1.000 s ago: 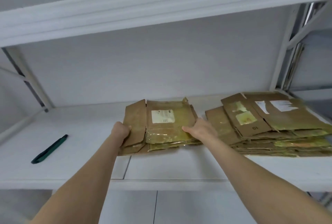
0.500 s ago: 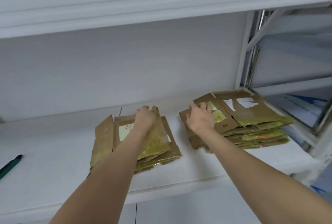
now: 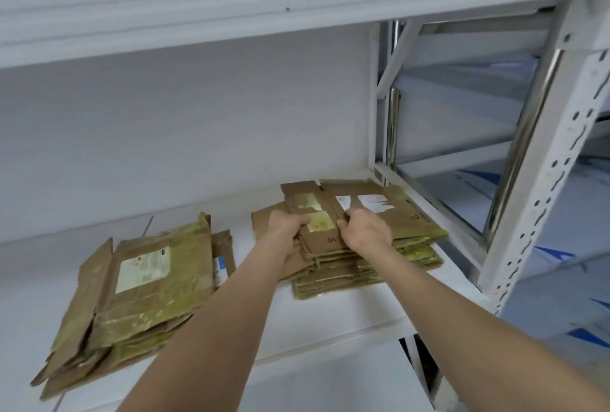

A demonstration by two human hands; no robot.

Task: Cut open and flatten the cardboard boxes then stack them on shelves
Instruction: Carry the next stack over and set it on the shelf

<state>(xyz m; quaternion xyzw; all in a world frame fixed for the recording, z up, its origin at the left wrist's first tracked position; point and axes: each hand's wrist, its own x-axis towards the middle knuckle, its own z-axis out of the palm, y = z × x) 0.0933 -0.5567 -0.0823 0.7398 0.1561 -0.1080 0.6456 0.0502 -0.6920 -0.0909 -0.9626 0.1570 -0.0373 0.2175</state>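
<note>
I have both hands on the right pile of flattened boxes (image 3: 407, 213), which lies toward the back right corner of the shelf (image 3: 330, 316). My left hand (image 3: 286, 223) has its fingers curled round the left edge of the top sheet; my right hand (image 3: 364, 230) grips the same sheet just beside it, fingers bent down onto the cardboard. The second pile (image 3: 158, 283) lies well apart to the left and reaches the shelf's front edge.

The risks, as I judge them:
- The right pile is ragged, its sheets splayed at different angles. A sideways tug on the top sheet could drag the ones beneath out of line, or toward the front edge.
- Glossy tape covers much of the cardboard, so layers may slide easily.
- My left forearm crosses close above the left pile's near corner. A careless sweep could nudge that pile off the front edge.
</note>
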